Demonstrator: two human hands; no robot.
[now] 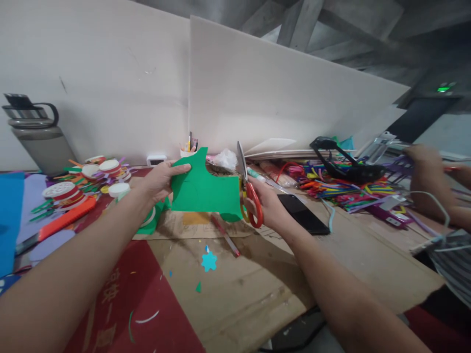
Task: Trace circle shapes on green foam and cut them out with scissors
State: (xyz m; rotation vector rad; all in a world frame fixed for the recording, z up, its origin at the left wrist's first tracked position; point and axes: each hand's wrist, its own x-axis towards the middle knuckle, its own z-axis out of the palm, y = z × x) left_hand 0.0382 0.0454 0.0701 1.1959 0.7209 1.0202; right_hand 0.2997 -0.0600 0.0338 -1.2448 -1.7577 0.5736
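Observation:
Between thumb and fingers, my left hand pinches the left side of a green paper sheet, which is raised over the table and has a curved notch in its upper edge. My right hand is closed around the handles of red-handled scissors, blades pointing up and apart, close to the sheet's right edge. Below lie a blue paper flower, a red pen and a small green scrap on the cardboard.
A black phone lies right of my right hand, near colourful pipe cleaners. An orange cutter, decorated cups and a bottle are at left. Another person's hand is at far right.

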